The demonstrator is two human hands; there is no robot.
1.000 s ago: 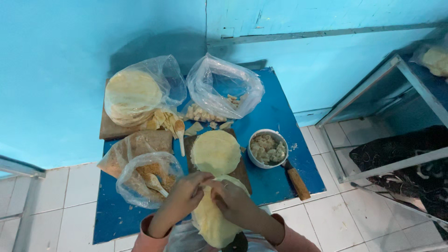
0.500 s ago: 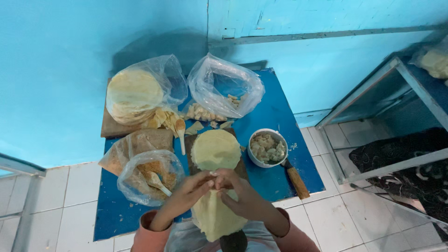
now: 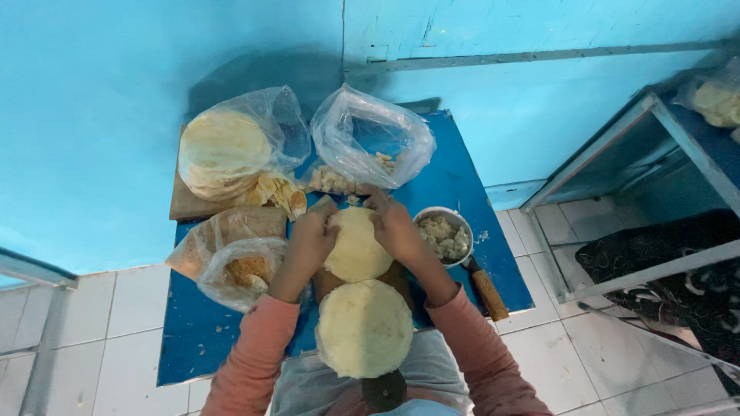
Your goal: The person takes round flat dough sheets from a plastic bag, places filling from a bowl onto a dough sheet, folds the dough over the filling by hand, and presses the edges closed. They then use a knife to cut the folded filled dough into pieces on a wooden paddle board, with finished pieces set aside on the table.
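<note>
A pale round dough disc [image 3: 356, 248] lies on a small wooden board [image 3: 395, 277] on the blue table [image 3: 455, 177]. My left hand [image 3: 312, 235] grips its left edge and my right hand [image 3: 393, 223] grips its right edge, fingers curled over the far rim. Nearer to me, a second pale disc [image 3: 364, 327] rests over my lap at the table's front edge, touched by neither hand.
A bagged stack of flat discs [image 3: 223, 150] sits on a board at back left. A clear bag [image 3: 374, 139] with pieces lies at the back, a metal bowl of filling [image 3: 445, 235] and a wooden-handled tool [image 3: 487, 291] at right, and bags of crumbs [image 3: 243, 266] at left. A metal-framed shelf [image 3: 655, 154] stands at right.
Both hands have moved away from my body, from the disc near my lap to the disc on the board. The near disc now lies flat and round.
</note>
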